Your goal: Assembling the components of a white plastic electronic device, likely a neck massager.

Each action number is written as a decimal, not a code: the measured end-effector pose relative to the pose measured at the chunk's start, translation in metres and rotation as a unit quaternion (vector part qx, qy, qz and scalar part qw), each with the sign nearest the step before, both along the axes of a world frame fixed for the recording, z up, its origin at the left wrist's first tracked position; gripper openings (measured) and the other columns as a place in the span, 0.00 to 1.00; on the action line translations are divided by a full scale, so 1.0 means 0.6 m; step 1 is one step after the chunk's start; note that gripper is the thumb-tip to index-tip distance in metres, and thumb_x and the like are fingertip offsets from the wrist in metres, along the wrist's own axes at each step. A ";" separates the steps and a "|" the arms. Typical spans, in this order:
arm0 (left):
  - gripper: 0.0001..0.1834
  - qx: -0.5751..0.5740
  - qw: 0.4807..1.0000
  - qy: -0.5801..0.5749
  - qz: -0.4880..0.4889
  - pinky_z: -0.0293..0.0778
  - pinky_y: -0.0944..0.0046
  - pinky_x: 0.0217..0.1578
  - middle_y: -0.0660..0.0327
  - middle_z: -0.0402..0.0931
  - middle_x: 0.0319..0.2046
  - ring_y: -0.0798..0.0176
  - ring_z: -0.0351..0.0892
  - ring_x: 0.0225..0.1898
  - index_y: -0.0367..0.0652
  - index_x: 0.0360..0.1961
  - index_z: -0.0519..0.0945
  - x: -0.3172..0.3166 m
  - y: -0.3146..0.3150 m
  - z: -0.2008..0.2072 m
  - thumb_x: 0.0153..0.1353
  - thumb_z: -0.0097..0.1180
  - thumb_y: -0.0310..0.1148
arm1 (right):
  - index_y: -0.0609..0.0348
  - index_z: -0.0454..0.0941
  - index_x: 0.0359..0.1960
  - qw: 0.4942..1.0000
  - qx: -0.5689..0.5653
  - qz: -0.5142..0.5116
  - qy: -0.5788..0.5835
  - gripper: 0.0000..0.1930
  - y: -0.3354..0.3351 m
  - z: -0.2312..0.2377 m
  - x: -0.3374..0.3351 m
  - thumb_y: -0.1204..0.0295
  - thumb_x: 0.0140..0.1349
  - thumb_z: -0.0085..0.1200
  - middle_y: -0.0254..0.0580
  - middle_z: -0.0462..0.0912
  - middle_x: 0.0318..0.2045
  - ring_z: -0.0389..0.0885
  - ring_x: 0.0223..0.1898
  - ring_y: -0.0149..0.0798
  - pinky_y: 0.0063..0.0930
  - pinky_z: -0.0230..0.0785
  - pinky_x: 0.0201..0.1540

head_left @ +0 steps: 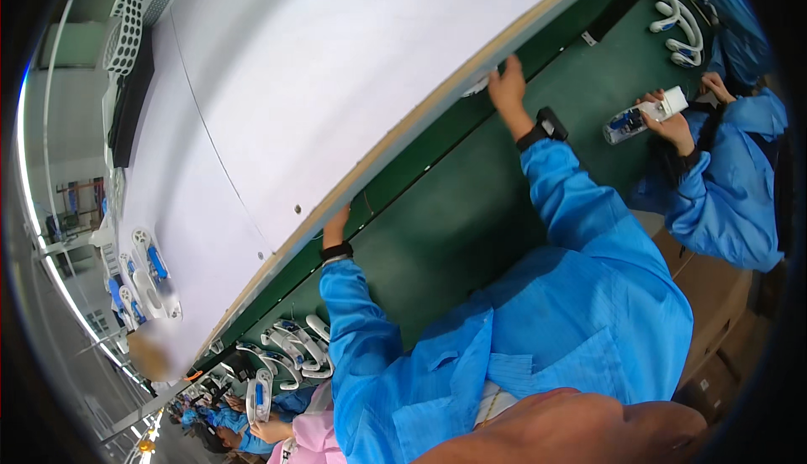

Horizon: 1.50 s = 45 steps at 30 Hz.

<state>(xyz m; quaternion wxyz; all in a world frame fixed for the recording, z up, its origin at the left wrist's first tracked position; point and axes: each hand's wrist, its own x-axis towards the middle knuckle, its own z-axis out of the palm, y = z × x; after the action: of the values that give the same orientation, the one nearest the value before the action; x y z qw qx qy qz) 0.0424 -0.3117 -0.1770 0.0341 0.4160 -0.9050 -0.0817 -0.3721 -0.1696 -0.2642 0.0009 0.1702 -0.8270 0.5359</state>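
My right hand (pixel 507 87) reaches to the far edge of the green bench, beside the underside of a large white overhead panel (pixel 336 69). Its fingers are bent around a white part (pixel 477 87), mostly hidden by the panel's edge. A black band with a dark block circles that wrist. Under the same edge, farther left, is my left hand (pixel 336 224); the panel covers its fingers, so what they touch cannot be seen. A thin pale cord (pixel 367 203) shows close to it. Both of my sleeves are blue.
At right, a co-worker in blue holds a white device with exposed inner parts (pixel 626 124). White curved devices (pixel 688 31) lie beyond. Several white curved shells (pixel 290 350) crowd the bench at lower left, near another person in pink (pixel 315 430). More white-and-blue units (pixel 151 266) rest on the panel.
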 end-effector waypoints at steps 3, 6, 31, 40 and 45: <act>0.13 0.404 0.768 0.447 0.219 0.78 0.56 0.38 0.45 0.77 0.39 0.52 0.80 0.37 0.34 0.43 0.74 -0.071 0.054 0.123 0.62 0.54 0.31 | 0.60 0.68 0.58 0.880 -0.185 0.378 -0.220 0.29 0.038 0.070 0.143 0.65 0.56 0.62 0.47 0.79 0.46 0.78 0.45 0.35 0.28 0.71 0.46; 0.13 0.428 0.615 0.609 0.261 0.78 0.52 0.40 0.46 0.77 0.38 0.51 0.79 0.37 0.34 0.45 0.72 -0.123 0.119 0.176 0.64 0.51 0.32 | 0.59 0.67 0.60 0.762 -0.196 0.545 -0.290 0.22 0.069 0.176 0.232 0.66 0.66 0.50 0.45 0.77 0.49 0.77 0.49 0.35 0.29 0.70 0.50; 0.13 0.551 0.532 0.625 0.154 0.75 0.58 0.30 0.54 0.72 0.30 0.60 0.73 0.29 0.39 0.50 0.67 -0.043 0.323 0.260 0.65 0.46 0.31 | 0.61 0.72 0.14 0.568 0.064 0.791 0.221 0.14 0.176 0.396 0.206 0.67 0.49 0.61 0.48 0.69 0.12 0.66 0.15 0.49 0.38 0.56 0.20; 0.13 0.591 0.466 0.642 0.148 0.75 0.58 0.30 0.54 0.72 0.30 0.60 0.73 0.29 0.40 0.49 0.68 -0.007 0.364 0.245 0.64 0.48 0.30 | 0.64 0.72 0.16 0.602 0.070 0.788 0.108 0.11 0.178 0.459 0.116 0.73 0.50 0.57 0.37 0.65 0.10 0.61 0.14 0.30 0.27 0.54 0.18; 0.13 0.626 0.417 0.644 0.143 0.78 0.57 0.33 0.45 0.75 0.40 0.56 0.79 0.31 0.38 0.46 0.70 -0.024 0.367 0.240 0.61 0.52 0.28 | 0.65 0.73 0.20 0.596 0.030 0.800 0.057 0.08 0.162 0.489 0.134 0.74 0.51 0.56 0.34 0.71 0.14 0.66 0.18 0.25 0.23 0.58 0.22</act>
<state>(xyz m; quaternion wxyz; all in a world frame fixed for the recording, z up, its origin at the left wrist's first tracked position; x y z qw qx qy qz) 0.0281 -0.0916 -0.0331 0.3482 0.2714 -0.2447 -0.8633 -0.2918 -0.0723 0.0293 -0.3859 0.7940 -0.3727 0.2858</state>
